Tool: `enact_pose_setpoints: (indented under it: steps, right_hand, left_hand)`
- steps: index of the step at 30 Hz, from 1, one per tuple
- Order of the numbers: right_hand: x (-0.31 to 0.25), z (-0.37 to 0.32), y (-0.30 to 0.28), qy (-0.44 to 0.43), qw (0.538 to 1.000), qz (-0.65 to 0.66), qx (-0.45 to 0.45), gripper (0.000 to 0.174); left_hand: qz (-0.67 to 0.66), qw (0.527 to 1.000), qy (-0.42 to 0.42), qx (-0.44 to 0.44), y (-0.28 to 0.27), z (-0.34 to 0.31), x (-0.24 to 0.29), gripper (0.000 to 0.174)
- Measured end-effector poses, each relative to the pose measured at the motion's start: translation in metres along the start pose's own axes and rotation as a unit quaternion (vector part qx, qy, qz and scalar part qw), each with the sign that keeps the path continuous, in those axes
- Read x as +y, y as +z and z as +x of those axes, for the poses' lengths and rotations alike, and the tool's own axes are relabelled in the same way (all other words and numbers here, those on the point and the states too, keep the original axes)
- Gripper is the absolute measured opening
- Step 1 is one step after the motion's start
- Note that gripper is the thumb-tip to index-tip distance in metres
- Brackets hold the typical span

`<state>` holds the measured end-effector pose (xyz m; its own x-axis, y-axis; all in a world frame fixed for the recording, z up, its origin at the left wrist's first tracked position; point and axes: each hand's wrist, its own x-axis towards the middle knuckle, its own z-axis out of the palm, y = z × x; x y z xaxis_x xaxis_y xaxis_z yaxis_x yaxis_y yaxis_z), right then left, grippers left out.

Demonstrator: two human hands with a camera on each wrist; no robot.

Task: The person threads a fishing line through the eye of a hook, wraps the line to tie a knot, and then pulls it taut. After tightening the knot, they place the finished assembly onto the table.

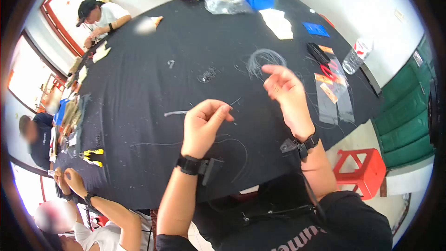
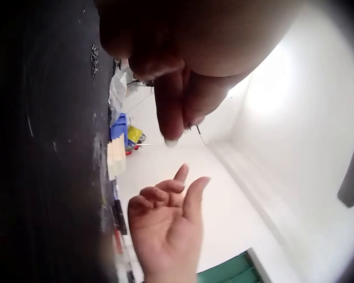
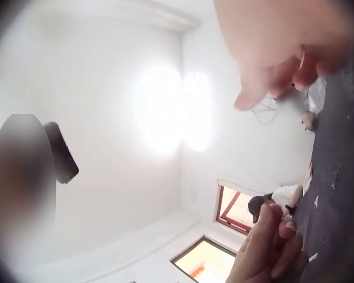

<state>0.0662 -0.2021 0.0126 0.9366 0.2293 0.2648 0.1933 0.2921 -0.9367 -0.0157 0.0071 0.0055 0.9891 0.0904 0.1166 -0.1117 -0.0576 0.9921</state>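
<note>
My left hand (image 1: pixel 204 123) is raised over the black-covered table, thumb and fingers pinching a thin strand (image 2: pixel 199 131). A short end of it sticks out past the fingertips; the rest of it is hidden in the hand. To the right, my right hand (image 1: pixel 288 93) is held up with loosely bent fingers and nothing visible between them. Just beyond that hand lies a coil of thin grey line (image 1: pixel 265 60). A small heap of dark metal pieces (image 1: pixel 207 74) lies farther in. Near the left hand are a small clear strip (image 1: pixel 175 113) and a long loose strand (image 1: pixel 155 144).
Yellow-handled pliers (image 1: pixel 93 156) lie at the left. Red scissors (image 1: pixel 328 72), plastic packets (image 1: pixel 327 107) and a water bottle (image 1: pixel 357 57) are at the right. A blue bin (image 1: pixel 260 2) stands at the far side. Other people sit around the table; a red stool (image 1: pixel 367 169) stands beside it.
</note>
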Motion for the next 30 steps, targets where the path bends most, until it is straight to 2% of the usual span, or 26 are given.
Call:
enact_pose_setpoints:
  steps: [1,2,3,5,7,8,9,11,12,13,15,16,19,21,23,24,27,29,30]
  right_hand:
    - [0.001,0.001,-0.005,-0.03,0.999,0.016,0.041,0.029]
    - [0.002,0.002,-0.01,-0.017,0.997,0.019,0.08,0.026]
    - [0.004,0.004,-0.013,-0.01,0.996,0.05,0.077,0.026]
    - [0.006,0.016,-0.02,-0.004,0.991,0.114,0.069,0.028]
    - [0.002,0.024,-0.023,0.016,0.981,0.182,0.072,0.027]
    - [-0.001,0.026,-0.027,0.029,0.972,0.22,0.077,0.027]
    - [-0.004,0.028,-0.03,0.043,0.961,0.26,0.081,0.026]
    - [-0.002,0.033,-0.04,0.026,0.969,0.222,0.107,0.027]
    - [0.002,0.036,-0.045,0.026,0.969,0.216,0.119,0.028]
    - [0.003,0.037,-0.047,0.028,0.968,0.211,0.132,0.028]
    - [0.004,0.04,-0.045,0.042,0.971,0.204,0.12,0.027]
    - [0.002,0.043,-0.043,0.049,0.972,0.2,0.114,0.026]
    - [-0.016,0.053,-0.046,0.041,0.993,0.102,0.045,0.024]
    - [-0.032,0.066,-0.062,0.026,0.999,0.042,-0.008,0.022]
    - [-0.048,0.073,-0.074,-0.003,1.0,0.007,-0.022,0.025]
    - [-0.057,0.076,-0.077,-0.012,1.0,-0.013,-0.016,0.027]
    - [-0.071,0.072,-0.059,-0.046,0.999,0.015,0.009,0.03]
    - [-0.057,0.063,-0.04,-0.063,0.997,0.026,-0.025,0.024]
    - [-0.038,0.062,-0.032,-0.063,0.993,0.029,-0.096,0.018]
  left_hand:
    - [-0.018,0.999,0.005,-0.028,0.002,-0.002,0.008,0.013]
    - [-0.034,0.994,0.054,-0.085,0.007,-0.005,0.009,0.014]
    - [-0.087,0.986,0.032,-0.138,0.016,-0.012,0.016,0.013]
    - [-0.107,0.961,0.088,-0.238,0.043,-0.021,0.012,0.011]
    - [-0.083,0.933,0.104,-0.336,0.063,-0.036,0.031,0.007]
    - [-0.053,0.929,0.152,-0.334,0.069,-0.041,0.036,0.003]
    - [-0.08,0.935,0.156,-0.31,0.075,-0.049,0.035,0.003]
    - [-0.061,0.936,0.151,-0.313,0.078,-0.06,0.038,0.003]
    - [-0.066,0.926,0.179,-0.326,0.085,-0.064,0.033,0.003]
    - [-0.082,0.915,0.14,-0.369,0.091,-0.068,0.032,0.005]
    - [-0.074,0.88,0.146,-0.446,0.106,-0.078,0.016,0.009]
    - [-0.095,0.849,0.108,-0.509,0.108,-0.081,0.009,0.013]
    - [-0.058,0.803,0.017,-0.593,0.082,-0.098,0.002,0.017]
    - [-0.045,0.795,-0.052,-0.602,0.049,-0.114,0.002,0.02]
    - [-0.069,0.784,-0.145,-0.599,0.02,-0.132,-0.002,0.021]
    - [-0.085,0.8,-0.163,-0.571,0.011,-0.142,-0.008,0.02]
    - [0.001,0.753,-0.277,-0.597,-0.001,-0.145,-0.013,0.018]
    - [-0.151,0.823,-0.24,-0.492,0.004,-0.157,-0.028,0.018]
    - [-0.171,0.847,-0.248,-0.438,0.008,-0.15,-0.015,0.016]
